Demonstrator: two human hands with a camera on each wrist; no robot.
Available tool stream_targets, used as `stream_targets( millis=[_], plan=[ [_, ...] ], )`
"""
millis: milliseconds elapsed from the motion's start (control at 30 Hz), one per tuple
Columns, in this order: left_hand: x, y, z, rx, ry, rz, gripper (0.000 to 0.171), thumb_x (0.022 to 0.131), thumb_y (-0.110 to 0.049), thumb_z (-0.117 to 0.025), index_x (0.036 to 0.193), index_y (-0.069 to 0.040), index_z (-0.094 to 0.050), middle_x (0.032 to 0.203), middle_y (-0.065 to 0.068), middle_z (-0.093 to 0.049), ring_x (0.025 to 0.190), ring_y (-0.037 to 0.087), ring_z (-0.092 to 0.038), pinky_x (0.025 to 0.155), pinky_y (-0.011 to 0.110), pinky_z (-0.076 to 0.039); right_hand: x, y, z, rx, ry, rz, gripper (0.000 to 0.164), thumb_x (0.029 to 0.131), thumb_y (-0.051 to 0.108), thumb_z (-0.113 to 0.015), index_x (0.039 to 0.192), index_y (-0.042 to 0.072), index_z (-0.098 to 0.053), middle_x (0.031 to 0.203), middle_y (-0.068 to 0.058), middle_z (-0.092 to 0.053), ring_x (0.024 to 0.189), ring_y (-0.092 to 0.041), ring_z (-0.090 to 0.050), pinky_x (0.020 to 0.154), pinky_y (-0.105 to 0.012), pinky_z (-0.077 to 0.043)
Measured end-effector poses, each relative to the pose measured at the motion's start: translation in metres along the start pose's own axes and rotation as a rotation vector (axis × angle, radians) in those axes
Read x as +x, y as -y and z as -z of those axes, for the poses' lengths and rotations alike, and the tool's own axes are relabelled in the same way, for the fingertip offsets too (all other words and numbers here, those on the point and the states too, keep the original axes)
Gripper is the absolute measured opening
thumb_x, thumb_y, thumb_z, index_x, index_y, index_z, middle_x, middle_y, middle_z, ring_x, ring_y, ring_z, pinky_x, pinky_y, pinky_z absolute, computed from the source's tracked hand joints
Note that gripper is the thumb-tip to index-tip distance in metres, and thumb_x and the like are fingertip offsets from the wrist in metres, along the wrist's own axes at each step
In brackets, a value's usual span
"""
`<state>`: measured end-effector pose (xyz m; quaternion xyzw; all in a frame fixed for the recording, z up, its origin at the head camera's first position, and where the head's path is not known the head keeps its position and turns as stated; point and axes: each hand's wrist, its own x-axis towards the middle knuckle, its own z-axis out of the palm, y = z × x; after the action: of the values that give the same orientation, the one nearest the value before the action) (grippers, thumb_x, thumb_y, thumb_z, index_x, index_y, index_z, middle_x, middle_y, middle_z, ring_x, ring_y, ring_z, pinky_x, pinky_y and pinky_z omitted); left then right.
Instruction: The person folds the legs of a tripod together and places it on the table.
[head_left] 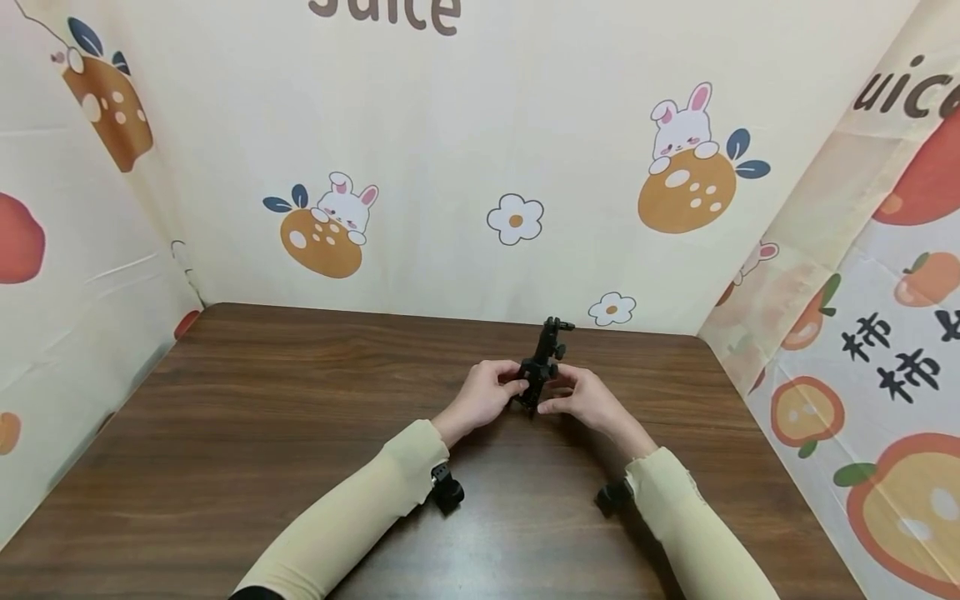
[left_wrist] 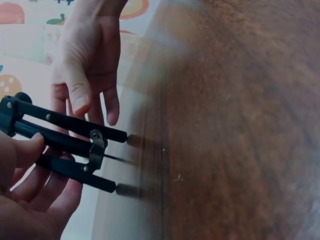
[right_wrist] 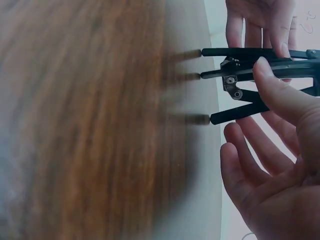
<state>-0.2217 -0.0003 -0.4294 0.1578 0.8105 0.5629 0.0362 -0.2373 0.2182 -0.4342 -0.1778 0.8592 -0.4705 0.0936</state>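
A small black tripod [head_left: 537, 371] stands upright, slightly tilted, near the table's far edge, its clamp-like head on top. My left hand [head_left: 486, 392] holds it from the left. In the left wrist view, the left thumb lies on the tripod [left_wrist: 60, 140] and the fingers curl behind a lower leg. From the other side, my right hand [head_left: 581, 396] reaches around a leg. In the right wrist view the right thumb overlaps the tripod [right_wrist: 240, 110], with the fingers loosely spread below. Whether that thumb presses on it is hard to see.
The brown wooden table [head_left: 300, 400] extends on all sides of the hands. Behind it hangs a pale printed cloth [head_left: 450, 125], close to the tripod. More printed cloth closes off the left and right sides. A small black camera [head_left: 447, 492] sits at the left wrist.
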Motion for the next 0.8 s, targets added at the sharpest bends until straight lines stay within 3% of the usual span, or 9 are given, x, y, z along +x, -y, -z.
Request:
stream_targets(
  millis=[167, 333, 600, 800],
  plan=[
    [0.001, 0.001, 0.0, -0.037, -0.02, 0.026, 0.013, 0.096, -0.012, -0.067, 0.106, -0.011, -0.075, 0.103, -0.001, -0.073, 0.084, 0.011, -0.063, 0.068, 0.029, -0.051, -0.002, 0.003, -0.002, -0.048, -0.064, -0.019, 0.026, 0.084, 0.014, -0.081, 0.107, 0.007, -0.071, 0.103, -0.006, -0.072, 0.102, -0.026, -0.066, 0.087, -0.044, -0.05],
    [0.0, 0.002, 0.002, -0.032, -0.033, 0.026, 0.014, 0.096, -0.013, -0.067, 0.109, -0.012, -0.074, 0.107, -0.001, -0.073, 0.092, 0.012, -0.065, 0.074, 0.03, -0.052, -0.004, 0.009, -0.007, -0.105, -0.144, -0.062, 0.012, 0.086, 0.021, -0.08, 0.093, 0.013, -0.073, 0.095, 0.0, -0.073, 0.091, -0.02, -0.064, 0.078, -0.037, -0.048],
    [-0.004, 0.007, 0.008, -0.046, -0.088, -0.02, 0.019, 0.093, -0.007, -0.071, 0.111, -0.011, -0.073, 0.105, -0.001, -0.072, 0.097, 0.015, -0.065, 0.085, 0.035, -0.052, -0.01, 0.016, -0.011, -0.157, -0.212, -0.105, 0.012, 0.086, 0.022, -0.08, 0.085, 0.014, -0.071, 0.084, 0.002, -0.07, 0.077, -0.02, -0.056, 0.069, -0.035, -0.044],
    [-0.007, 0.008, 0.009, -0.015, -0.027, -0.035, 0.021, 0.09, -0.004, -0.073, 0.11, -0.009, -0.073, 0.101, -0.001, -0.073, 0.091, 0.012, -0.067, 0.082, 0.034, -0.052, -0.014, 0.015, -0.015, -0.206, -0.245, -0.116, 0.019, 0.086, 0.026, -0.08, 0.08, 0.014, -0.066, 0.073, 0.003, -0.063, 0.07, -0.017, -0.053, 0.064, -0.033, -0.042]
  ],
)
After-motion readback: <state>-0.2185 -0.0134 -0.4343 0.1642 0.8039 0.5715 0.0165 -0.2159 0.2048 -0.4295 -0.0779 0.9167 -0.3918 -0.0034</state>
